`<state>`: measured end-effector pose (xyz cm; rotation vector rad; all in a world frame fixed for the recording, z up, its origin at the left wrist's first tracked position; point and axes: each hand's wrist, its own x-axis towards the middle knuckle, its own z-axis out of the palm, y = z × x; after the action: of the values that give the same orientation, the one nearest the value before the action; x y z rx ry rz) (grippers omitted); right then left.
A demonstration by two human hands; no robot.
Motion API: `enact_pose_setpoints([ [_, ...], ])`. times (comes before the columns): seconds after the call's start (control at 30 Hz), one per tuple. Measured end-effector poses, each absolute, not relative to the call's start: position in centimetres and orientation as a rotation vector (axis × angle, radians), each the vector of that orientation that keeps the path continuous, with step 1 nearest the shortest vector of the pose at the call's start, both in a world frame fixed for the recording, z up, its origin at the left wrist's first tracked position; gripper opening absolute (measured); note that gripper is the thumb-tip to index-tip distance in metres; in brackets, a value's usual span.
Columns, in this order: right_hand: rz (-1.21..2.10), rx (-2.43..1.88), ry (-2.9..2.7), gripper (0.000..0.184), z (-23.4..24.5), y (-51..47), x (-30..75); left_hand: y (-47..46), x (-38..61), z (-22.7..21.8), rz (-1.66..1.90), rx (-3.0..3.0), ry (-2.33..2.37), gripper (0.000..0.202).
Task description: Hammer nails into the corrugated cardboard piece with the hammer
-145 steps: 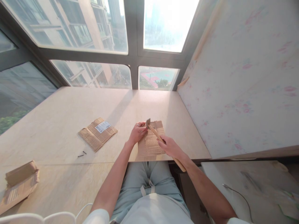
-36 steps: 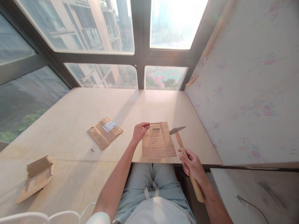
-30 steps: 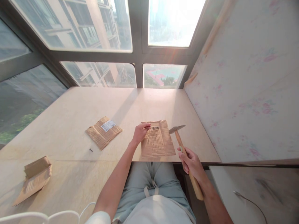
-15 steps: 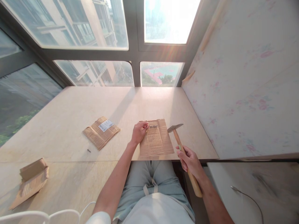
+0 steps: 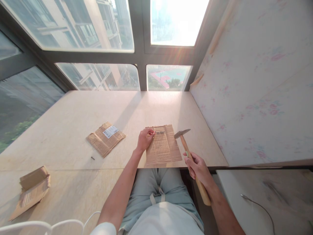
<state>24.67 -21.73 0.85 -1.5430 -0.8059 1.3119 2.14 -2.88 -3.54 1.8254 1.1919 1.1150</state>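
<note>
A flattened piece of corrugated cardboard lies at the table's front edge, with a tan panel of dotted rows in its middle. Along the panel's top stands a short row of dark nails. My left hand rests at the row's left end, thumb and fingers pinched on what looks like a nail, mostly hidden by the fingertips. My right hand is closed around the wooden handle of a hammer. The hammer's metal head hovers by the cardboard's upper right side, apart from the nails.
Left of the cardboard lies a folded cardboard packet with a white label, and a loose nail below it. An opened cardboard box sits farther left. Windows border the table at the back, a papered wall at the right.
The hammer has shifted very slightly left, toward the nails. My left hand keeps its pinch in nearly the same place.
</note>
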Motion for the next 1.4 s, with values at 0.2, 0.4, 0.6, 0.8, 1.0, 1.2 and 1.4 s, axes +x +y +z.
enact_pose_setpoints([
  [0.2, 1.312, -1.553, -0.797, 0.044, 1.3, -21.5, 24.5, -2.9, 2.4, -3.8, 1.163, 1.853, 1.164, 0.013],
  [0.4, 1.320, -1.535, -0.813, 0.044, 0.9, -21.6, 24.8, -2.8, 2.2, -3.7, 1.102, 2.009, 1.192, 0.011],
  [0.6, 1.317, -1.534, -0.816, 0.044, 0.9, -21.6, 24.8, -2.5, 1.7, -4.0, 1.055, 2.079, 1.272, 0.013],
  [0.8, 1.321, -1.536, -0.811, 0.043, 0.8, -21.8, 24.8, -2.2, 1.5, -4.2, 1.030, 2.089, 1.261, 0.012],
  [1.0, 1.315, -1.525, -0.819, 0.044, 1.0, -21.6, 24.9, -2.3, 1.5, -3.4, 0.920, 2.207, 1.303, 0.013],
  [1.2, 1.293, -1.496, -0.889, 0.041, 1.7, -20.7, 24.5, -2.2, 1.5, -3.5, 0.868, 2.279, 1.308, 0.016],
  [1.4, 1.302, -1.478, -0.928, 0.040, 2.2, -20.2, 23.9, -2.2, 1.4, -3.6, 0.847, 2.320, 1.302, 0.017],
])
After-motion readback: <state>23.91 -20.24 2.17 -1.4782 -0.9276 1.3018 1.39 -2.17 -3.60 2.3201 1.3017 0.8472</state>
